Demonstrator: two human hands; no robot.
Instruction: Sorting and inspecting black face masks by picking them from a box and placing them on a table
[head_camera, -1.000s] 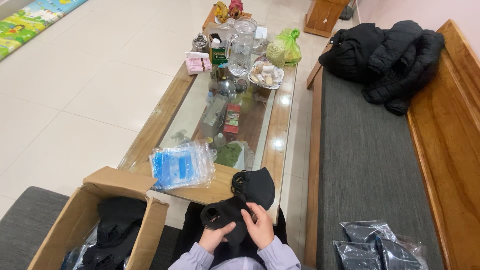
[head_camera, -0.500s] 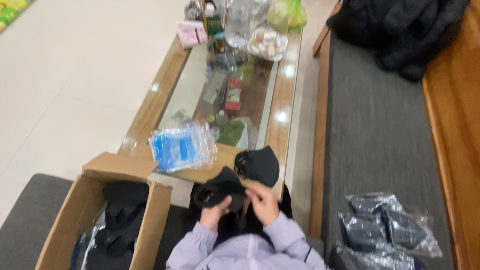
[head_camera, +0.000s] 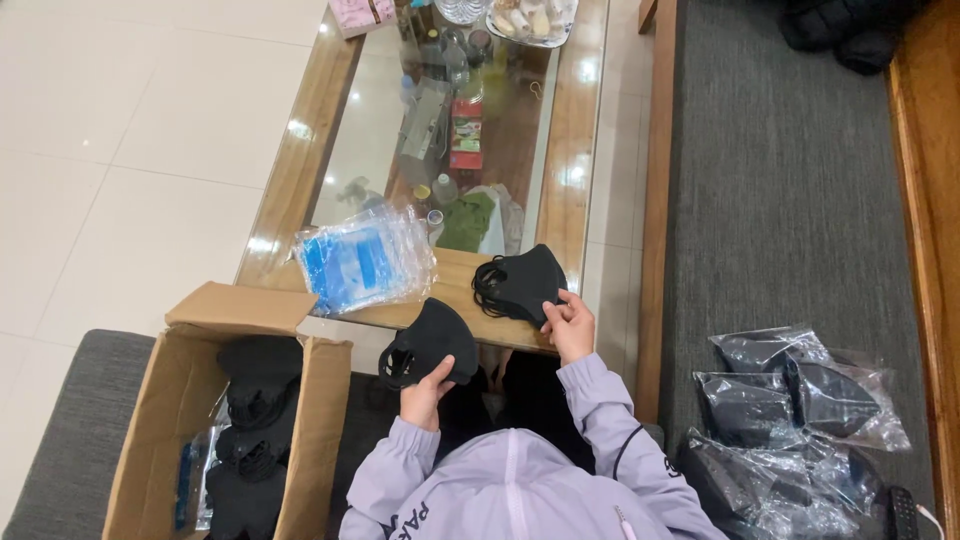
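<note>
A: Where are the hands?

B: The left hand has its fingers closed on 1 black mask, held over the table edge. The right hand pinches the mask stack lying on the table.

A: Which step?

B: Looks like sorting masks. Next probably needs 1 clear bag, just left, opened.

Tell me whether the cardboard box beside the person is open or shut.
Open. The cardboard box has its flaps turned up and outward, and stacked black masks show inside it.
</note>
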